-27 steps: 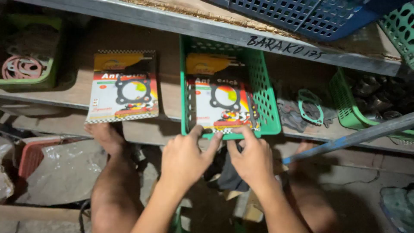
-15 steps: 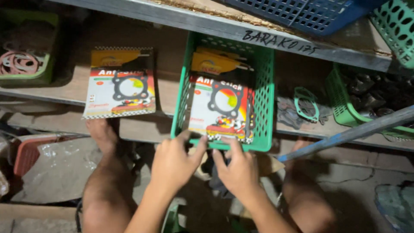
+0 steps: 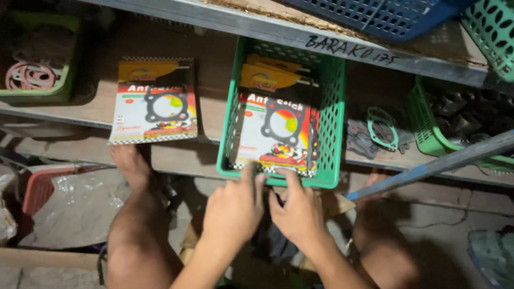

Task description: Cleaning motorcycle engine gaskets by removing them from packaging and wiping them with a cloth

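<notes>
A green plastic basket (image 3: 331,112) sits on a wooden shelf and holds several flat gasket packets (image 3: 276,134) with yellow headers. My left hand (image 3: 233,211) and my right hand (image 3: 297,211) are just below the basket's front rim. Fingertips of both hands touch the lower edge of the front packet and the rim. Neither hand grips anything. Another gasket packet (image 3: 154,104) lies flat on the shelf to the left of the basket.
A green tray with pink ring gaskets (image 3: 32,75) is at far left. Loose gaskets (image 3: 383,128) and another green basket (image 3: 433,131) lie to the right. A blue basket (image 3: 375,13) sits on the upper shelf. A grey bar (image 3: 433,163) slants at right. My bare legs are below.
Both hands have slid down from the packet's lower corners to the basket's front rim. The view has shifted so the basket sits a little further right and lower.
</notes>
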